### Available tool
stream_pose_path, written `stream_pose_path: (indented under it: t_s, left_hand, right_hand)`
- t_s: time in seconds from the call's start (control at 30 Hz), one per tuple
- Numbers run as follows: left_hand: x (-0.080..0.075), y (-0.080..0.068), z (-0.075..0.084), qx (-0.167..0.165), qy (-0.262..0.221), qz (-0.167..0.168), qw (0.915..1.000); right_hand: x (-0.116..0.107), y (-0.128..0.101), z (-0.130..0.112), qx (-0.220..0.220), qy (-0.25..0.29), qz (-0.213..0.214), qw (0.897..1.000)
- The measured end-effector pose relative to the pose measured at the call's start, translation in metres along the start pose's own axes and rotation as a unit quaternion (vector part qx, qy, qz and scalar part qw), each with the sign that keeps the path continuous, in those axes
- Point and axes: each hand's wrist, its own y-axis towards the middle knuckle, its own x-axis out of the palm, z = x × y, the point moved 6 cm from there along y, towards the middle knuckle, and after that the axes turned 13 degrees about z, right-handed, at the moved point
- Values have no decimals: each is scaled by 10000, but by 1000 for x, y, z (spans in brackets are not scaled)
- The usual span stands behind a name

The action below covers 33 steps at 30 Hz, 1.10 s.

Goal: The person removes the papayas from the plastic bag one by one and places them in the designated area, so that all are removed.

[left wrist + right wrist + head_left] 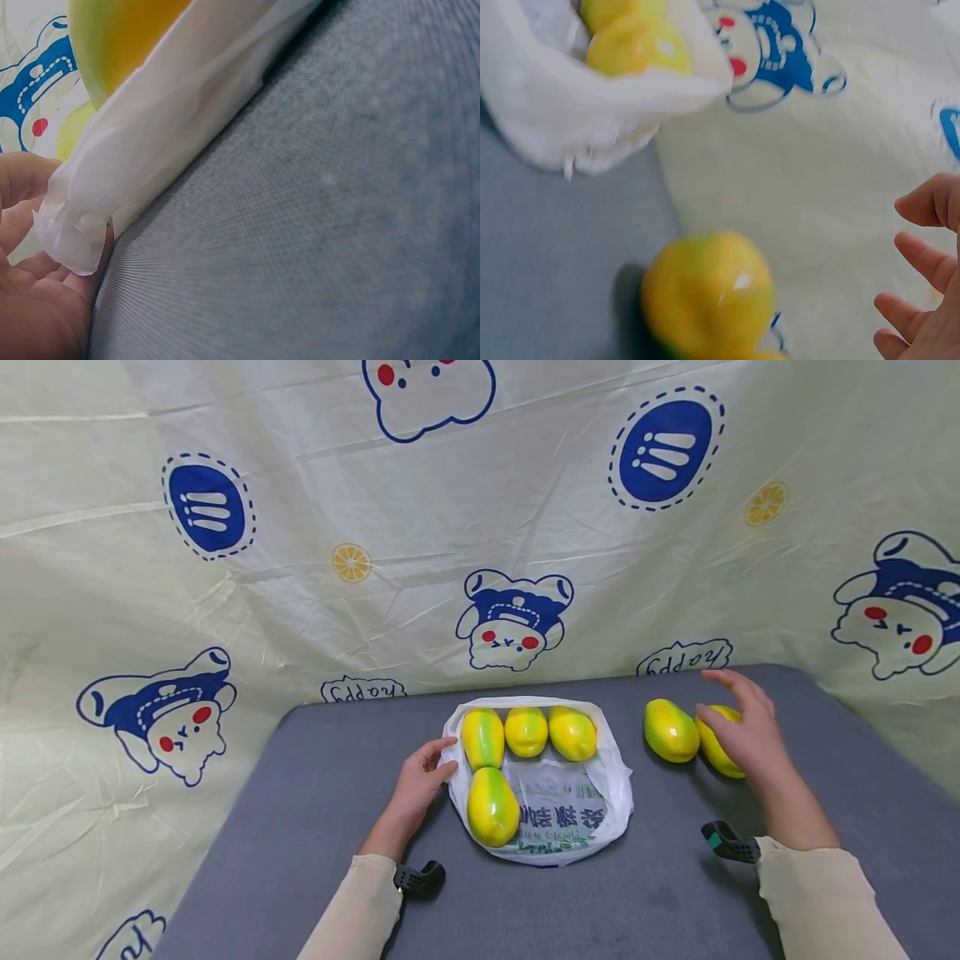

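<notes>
A white plastic bag (570,810) lies flat on the grey table (300,827) with several yellow-green fruits on it: three in a row (526,731) and one in front (492,806). My left hand (438,758) rests on the table with relaxed fingers touching the bag's left edge (75,225); the left hand (30,255) lies just beside it. To the right two loose fruits lie side by side. My right hand (738,718) is spread over the right one (720,753), beside the left one (670,731). Its fingers (922,262) are apart and hold nothing; a loose fruit (709,296) lies close by.
A cream cloth printed with blue cartoon bears (513,618) hangs behind and around the table. Black wrist camera mounts (420,878) sit at both sleeves. Bare grey table (637,902) stretches in front of the bag.
</notes>
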Motion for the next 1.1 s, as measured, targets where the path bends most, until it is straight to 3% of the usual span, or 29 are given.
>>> stream_pose_path:
  t_s: [0.3,0.57,0.8,1.1]
  left_hand:
    - [0,1,0,-23,25,14,10000]
    - [-2,2,1,61,51,23,10000]
    - [-4,2,0,-19,43,50,10000]
    - [1,2,0,88,-16,-20,10000]
  right_hand:
    - [22,-24,-67,-593,682,-364,9952]
    - [50,-48,-104,-765,903,-782,9899]
    - [86,-72,-119,-754,926,-1545,9807]
    - [125,-98,-123,-963,1084,-2130,9662]
